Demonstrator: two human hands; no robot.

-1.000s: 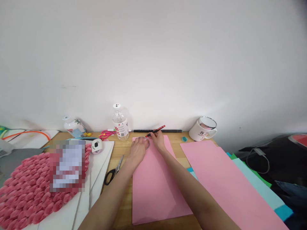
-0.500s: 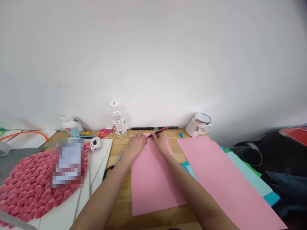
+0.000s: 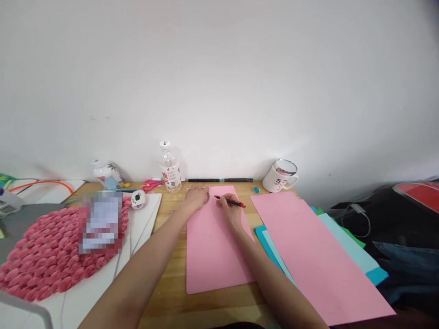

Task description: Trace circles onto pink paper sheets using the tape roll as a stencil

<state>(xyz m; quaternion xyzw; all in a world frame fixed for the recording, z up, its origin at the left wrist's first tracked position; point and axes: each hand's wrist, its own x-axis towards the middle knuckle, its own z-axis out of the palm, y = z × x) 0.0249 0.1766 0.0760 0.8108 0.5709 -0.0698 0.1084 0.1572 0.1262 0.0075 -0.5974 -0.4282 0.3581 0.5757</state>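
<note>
A tall sheet of pink paper [image 3: 219,256], with at least one more under it, lies on the wooden table in front of me. Near its far left corner my left hand [image 3: 197,198] is closed over a small round grey disc [image 3: 207,196], holding it down on the paper. Only the disc's right edge shows; the rest is under my fingers. My right hand [image 3: 231,212] is closed around a black and red pen [image 3: 233,202], tip pointing left toward the disc, a little apart from it. Whether the tip touches the paper I cannot tell.
Along the wall stand a clear bottle [image 3: 170,173], a white mug [image 3: 281,176] and dark pens [image 3: 219,180]. More pink paper [image 3: 318,256] lies right, over blue and green sheets. Pink petal-like pieces [image 3: 51,253] and a blurred phone-like object [image 3: 103,224] are left.
My right hand has drawn slightly back toward me, and the pen has swung so its red end points right. My left hand stays over the disc. The view has shifted a little.
</note>
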